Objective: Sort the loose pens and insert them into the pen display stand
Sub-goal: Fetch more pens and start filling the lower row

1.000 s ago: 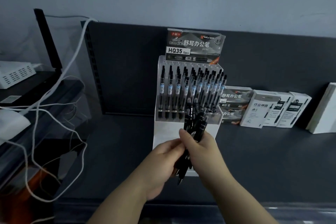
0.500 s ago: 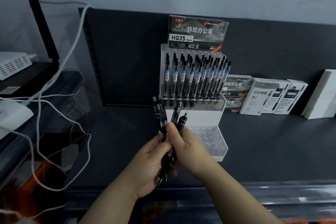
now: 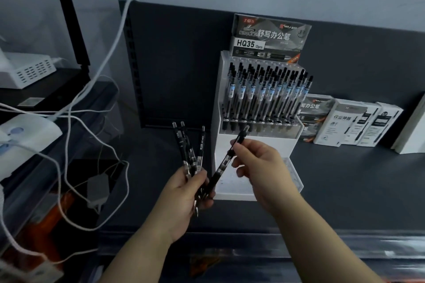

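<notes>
My left hand [image 3: 188,187] is closed around a small bundle of black click pens [image 3: 192,151], gripped near their tips, with the clicker ends fanning upward and slightly apart. My right hand [image 3: 259,167] pinches a single black pen [image 3: 226,161] between thumb and fingertips around its middle; the other fingers curl loosely. This pen slants, its clicker end up and to the right, its tip down near my left hand. Just behind both hands, on a dark shelf [image 3: 356,179], stands the white pen display stand [image 3: 255,142]. Its upper rows are packed with upright pens, and its lower front tier shows open holes. Boxed pens [image 3: 349,122] sit to its right.
</notes>
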